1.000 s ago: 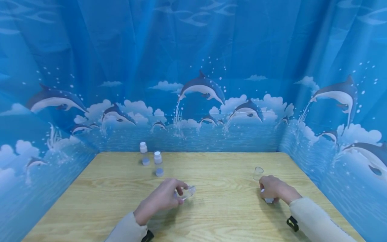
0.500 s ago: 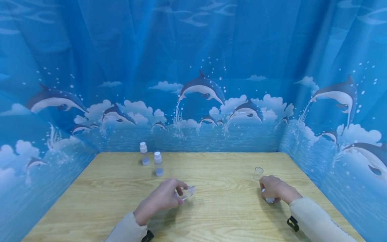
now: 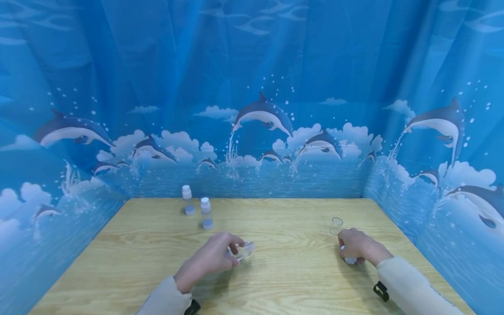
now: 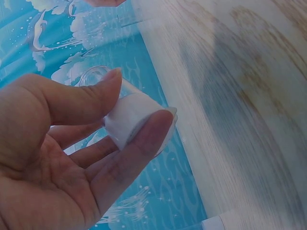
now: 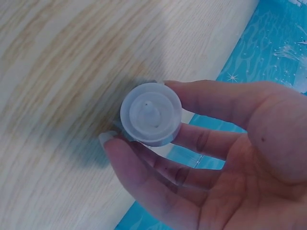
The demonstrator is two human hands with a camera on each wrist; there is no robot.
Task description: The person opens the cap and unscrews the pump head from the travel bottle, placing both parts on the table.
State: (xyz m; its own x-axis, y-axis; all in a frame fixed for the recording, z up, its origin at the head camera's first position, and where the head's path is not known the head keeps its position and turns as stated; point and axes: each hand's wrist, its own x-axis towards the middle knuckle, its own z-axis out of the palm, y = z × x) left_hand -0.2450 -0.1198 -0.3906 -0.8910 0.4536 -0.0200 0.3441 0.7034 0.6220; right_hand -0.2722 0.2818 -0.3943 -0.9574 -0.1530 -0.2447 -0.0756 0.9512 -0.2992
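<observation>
In the head view, my left hand (image 3: 214, 256) pinches a small clear bottle (image 3: 246, 250) that lies tilted, its narrow end pointing right. Up close in the left wrist view, the thumb and fingers press on a white part (image 4: 132, 115) of it, with clear plastic showing behind the thumb. My right hand (image 3: 358, 244) is low over the table at the right. Between its thumb and fingers is a round whitish cap-like piece (image 5: 151, 114) with a small raised nub at its middle. What lies under that piece is hidden. A clear cup-shaped piece (image 3: 336, 225) stands just beyond the right hand.
Two small clear bottles, a farther one (image 3: 187, 199) and a nearer one (image 3: 206, 212), stand upright at the back left with white tops. The wooden table (image 3: 275, 280) ends at a dolphin-print curtain (image 3: 252, 65) behind and at both sides.
</observation>
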